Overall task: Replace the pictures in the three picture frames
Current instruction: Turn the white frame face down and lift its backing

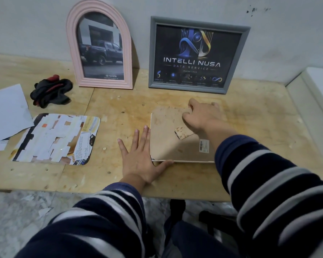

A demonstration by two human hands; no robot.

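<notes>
A third picture frame (168, 138) lies face down on the wooden table, its brown backing board up, with a small stand flap and a barcode sticker on it. My left hand (141, 155) lies flat with straight fingers against the frame's left edge, thumb at its near corner. My right hand (201, 116) rests on the backing near the far edge, fingers curled down at it. A pink arched frame (99, 45) with a truck photo and a grey rectangular frame (196, 54) with a dark logo poster lean upright against the wall.
A torn, patchy print (56, 138) lies at the left of the table beside white paper sheets (6, 112). A black and red glove (51, 93) sits behind them. A white ledge (313, 86) borders the table on the right.
</notes>
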